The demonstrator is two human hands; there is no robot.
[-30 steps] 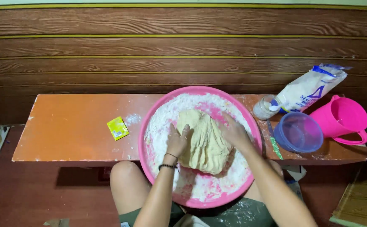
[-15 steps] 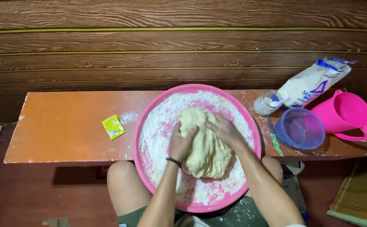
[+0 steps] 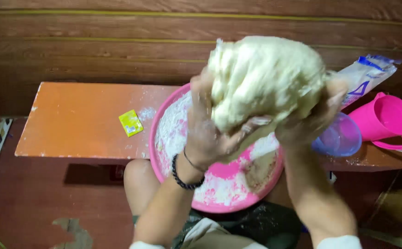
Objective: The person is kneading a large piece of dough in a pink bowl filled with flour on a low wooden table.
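Above the pink basin [image 3: 164, 152], both hands held a big lump of dough [image 3: 263, 78] up off the flour, close to the camera. Left hand [image 3: 205, 133], w/ a black bead band at the wrist, cupped the lump from below and the side, fingers [image 3: 251, 127] curled tight into it. Right hand [image 3: 309, 122] gripped the other side, fingers pressed in; so each grip was closed on the dough. Basin sat on the orange desk [image 3: 81, 120], its floor dusted w/ flour and a smear of dough stuck near the front rim. Small yellow packet [image 3: 131, 123] lay on the desk just left of the basin, a bit of spilt flour beside it. Right of the basin: a clear blue bowl [image 3: 341, 136], a pink jug [image 3: 385, 121], and a white flour bag [image 3: 364, 76] behind them. Wood wall at the back.
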